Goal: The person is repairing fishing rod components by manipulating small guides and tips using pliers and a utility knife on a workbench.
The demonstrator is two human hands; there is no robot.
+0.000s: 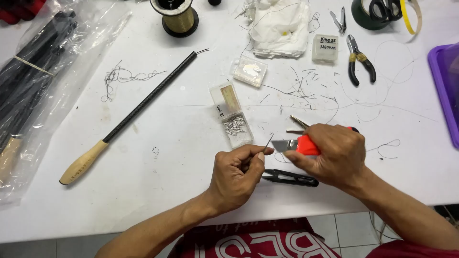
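Note:
My left hand [237, 176] pinches a thin dark metal pin [268, 142] that pokes up between thumb and forefinger. My right hand [334, 155] grips a red-handled utility knife [300, 145], its grey blade pointing left at the pin's tip. Both hands hover over the white table [167, 167] near its front edge. Black thread snips [289, 178] lie on the table just under and between the hands. An open clear plastic box [231, 114] with several small metal pins sits just beyond my left hand.
A long black rod with a wooden handle [129, 119] lies diagonally at left. Bagged black rods [28, 81], a gold wire spool [179, 18], white cloth [279, 26], small clear boxes [249, 70], pliers [359, 59], a purple tray [447, 91] and wire scraps ring the work spot.

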